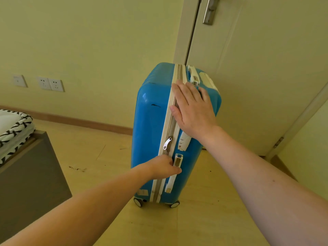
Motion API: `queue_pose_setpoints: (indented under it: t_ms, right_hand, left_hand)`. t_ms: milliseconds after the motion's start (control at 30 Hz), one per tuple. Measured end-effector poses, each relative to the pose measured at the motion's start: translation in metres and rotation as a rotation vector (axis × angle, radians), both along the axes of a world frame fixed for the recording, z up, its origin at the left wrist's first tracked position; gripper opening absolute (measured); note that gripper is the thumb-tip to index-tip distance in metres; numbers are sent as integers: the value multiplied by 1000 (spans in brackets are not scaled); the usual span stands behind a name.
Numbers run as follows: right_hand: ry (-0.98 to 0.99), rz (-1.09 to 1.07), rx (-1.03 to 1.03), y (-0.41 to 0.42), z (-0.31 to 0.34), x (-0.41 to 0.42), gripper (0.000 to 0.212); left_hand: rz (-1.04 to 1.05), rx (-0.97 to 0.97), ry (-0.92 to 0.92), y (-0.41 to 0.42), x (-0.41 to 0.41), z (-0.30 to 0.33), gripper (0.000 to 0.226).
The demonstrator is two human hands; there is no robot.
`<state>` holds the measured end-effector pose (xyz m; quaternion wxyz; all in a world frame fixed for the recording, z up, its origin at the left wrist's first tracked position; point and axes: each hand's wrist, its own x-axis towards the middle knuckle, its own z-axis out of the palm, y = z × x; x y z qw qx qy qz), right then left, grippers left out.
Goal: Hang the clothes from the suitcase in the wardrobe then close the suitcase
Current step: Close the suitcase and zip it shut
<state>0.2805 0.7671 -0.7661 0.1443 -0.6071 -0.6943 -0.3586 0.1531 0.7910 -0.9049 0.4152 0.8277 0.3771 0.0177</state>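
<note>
A blue hard-shell suitcase [150,132] with white trim stands upright on its wheels in the middle of the floor, shut, its zipper seam facing me. A silver zipper pull [167,143] hangs halfway down the seam. My right hand [191,109] lies flat with straight fingers on the suitcase's top corner, beside the white top handle [193,75]. Lower down, my left hand [162,167] curls round the upper end of the white side handle [173,178]. No clothes or wardrobe are in view.
A pale door [257,77] with a metal lever handle [210,11] stands right behind the suitcase. At the left is a grey bed base [30,178] with a folded black-and-white quilt [14,128]. Wall sockets [50,83] sit low on the left wall.
</note>
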Motion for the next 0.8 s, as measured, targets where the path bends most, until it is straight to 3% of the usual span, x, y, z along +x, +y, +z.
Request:
queue_pose_setpoints:
  t_ms: [133, 300, 333, 467, 533, 633, 800]
  right_hand:
    - [-285, 71, 66, -9, -23, 9, 54]
    - [-602, 196, -22, -9, -29, 5, 64]
    - [-650, 206, -53, -8, -28, 4, 65]
    - [-725, 200, -102, -4, -21, 5, 60]
    - [-739, 186, -124, -2, -15, 4, 58]
    - [-747, 156, -155, 0, -11, 1, 57]
    - [-720, 89, -172, 6, -12, -4, 56]
  left_hand:
    - [390, -122, -233, -18, 6, -22, 26]
    - [545, -122, -250, -51, 21, -47, 23]
    - [578, -83, -255, -56, 23, -49, 25]
    - [576, 401, -121, -54, 28, -53, 33]
    - [591, 444, -124, -53, 32, -53, 26]
    - [681, 372, -221, -56, 39, -54, 12]
    - [779, 79, -452, -53, 37, -49, 8]
